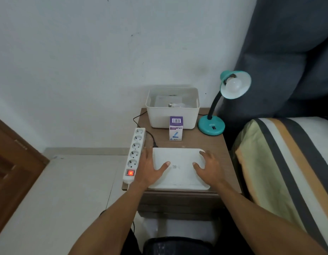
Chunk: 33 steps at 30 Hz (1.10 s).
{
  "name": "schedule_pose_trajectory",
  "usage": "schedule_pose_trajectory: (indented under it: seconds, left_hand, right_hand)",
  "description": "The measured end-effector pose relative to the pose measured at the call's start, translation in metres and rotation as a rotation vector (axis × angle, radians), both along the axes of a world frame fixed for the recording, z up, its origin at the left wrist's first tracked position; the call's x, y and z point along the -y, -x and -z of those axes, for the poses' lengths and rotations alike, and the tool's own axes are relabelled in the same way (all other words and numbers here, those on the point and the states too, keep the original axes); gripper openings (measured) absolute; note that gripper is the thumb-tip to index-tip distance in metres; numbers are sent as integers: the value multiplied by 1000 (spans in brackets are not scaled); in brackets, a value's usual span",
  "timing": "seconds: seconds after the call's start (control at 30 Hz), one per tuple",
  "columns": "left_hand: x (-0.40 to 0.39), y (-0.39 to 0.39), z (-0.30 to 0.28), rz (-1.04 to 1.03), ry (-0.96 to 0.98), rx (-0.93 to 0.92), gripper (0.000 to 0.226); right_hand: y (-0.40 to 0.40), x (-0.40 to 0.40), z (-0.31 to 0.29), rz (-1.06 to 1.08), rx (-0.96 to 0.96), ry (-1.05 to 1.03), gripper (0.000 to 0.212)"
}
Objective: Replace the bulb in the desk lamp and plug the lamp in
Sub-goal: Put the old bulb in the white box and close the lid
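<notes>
1. The left hand [150, 168] and right hand [208, 167] rest spread and flat on either edge of the white lid [179, 169], gripping nothing, likely steadying it.
2. The desk lamp [225, 100] stands beyond the right hand, a bulb [234, 84] seated (shade tipped forward for access).
3. The bulb box [176, 127] waits just beyond both hands; the power strip [134, 153] lies beside the left, ready for plugging.

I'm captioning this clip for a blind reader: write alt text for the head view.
Both hands, left and right, rest flat on a white rectangular tray on a brown wooden nightstand, with a teal gooseneck desk lamp behind and a white power strip at the left.
</notes>
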<state>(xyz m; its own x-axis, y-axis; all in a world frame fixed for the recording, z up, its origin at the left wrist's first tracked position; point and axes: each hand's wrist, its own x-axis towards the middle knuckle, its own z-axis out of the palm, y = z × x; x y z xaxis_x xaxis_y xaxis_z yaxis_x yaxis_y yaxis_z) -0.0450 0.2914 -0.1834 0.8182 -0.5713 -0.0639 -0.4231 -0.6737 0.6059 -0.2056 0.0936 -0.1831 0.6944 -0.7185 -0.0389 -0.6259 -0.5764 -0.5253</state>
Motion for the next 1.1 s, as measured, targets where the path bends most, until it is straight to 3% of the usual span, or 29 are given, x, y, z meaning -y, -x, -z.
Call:
schedule_pose_trajectory:
  seconds: [0.17,0.37,0.6,0.8,1.1]
  left_hand:
    - [-9,15,10,31,-74,13,111]
    - [-11,28,21,8,-96,19,110]
    - [-2,36,19,-103,-46,36,114]
    - [5,25,2,-120,49,85,113]
    - [59,-58,-84,-93,220,255,114]
  right_hand:
    - [11,-10,21,-14,-111,-11,85]
    - [13,-17,30,-38,-83,71,84]
    - [11,-27,25,90,10,-69,84]
    - [0,-22,-4,94,130,-27,81]
    - [-78,29,-92,100,335,125,81]
